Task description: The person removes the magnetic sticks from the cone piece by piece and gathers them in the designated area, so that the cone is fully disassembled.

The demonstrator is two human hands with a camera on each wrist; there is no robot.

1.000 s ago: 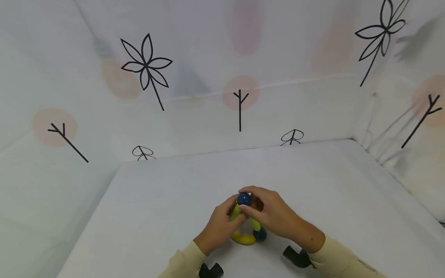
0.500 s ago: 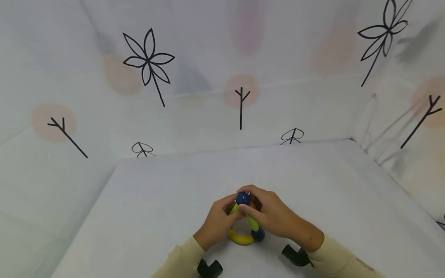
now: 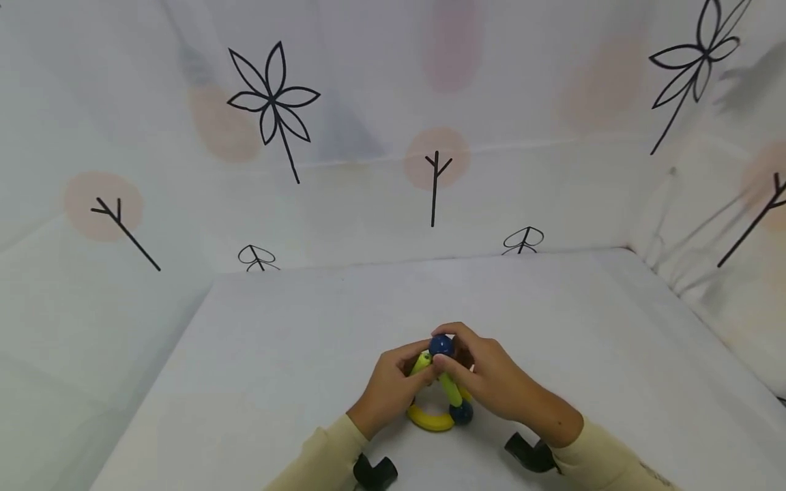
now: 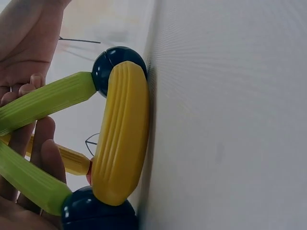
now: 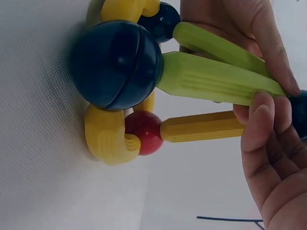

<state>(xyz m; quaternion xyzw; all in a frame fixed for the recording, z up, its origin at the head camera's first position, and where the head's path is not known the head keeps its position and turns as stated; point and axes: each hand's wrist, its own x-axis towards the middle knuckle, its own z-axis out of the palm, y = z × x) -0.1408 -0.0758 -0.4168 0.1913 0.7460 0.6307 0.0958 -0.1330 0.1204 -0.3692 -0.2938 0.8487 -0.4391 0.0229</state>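
In the head view, a toy frame of ridged rods and balls stands on the white table. My right hand (image 3: 497,375) grips the blue ball (image 3: 441,345) at its top. My left hand (image 3: 393,382) pinches the left green rod (image 3: 420,363), whose upper end shows beside that ball. The right green rod (image 3: 451,391) runs down to a lower blue ball (image 3: 461,412). A curved yellow rod (image 3: 430,419) lies along the base. In the right wrist view, a straight yellow rod (image 5: 201,127) rises from a red ball (image 5: 144,133). Fingers partly hide the top joint.
Black curved pieces, one by each wrist, show near the sleeves: the left piece (image 3: 374,472) and the right piece (image 3: 529,453). The white table (image 3: 307,320) reaches back to white fabric walls (image 3: 344,225) with drawn plants.
The upper end of the left green rod now shows beside the top blue ball, where it was covered before. Both hands keep their holds. The head view has shifted slightly.
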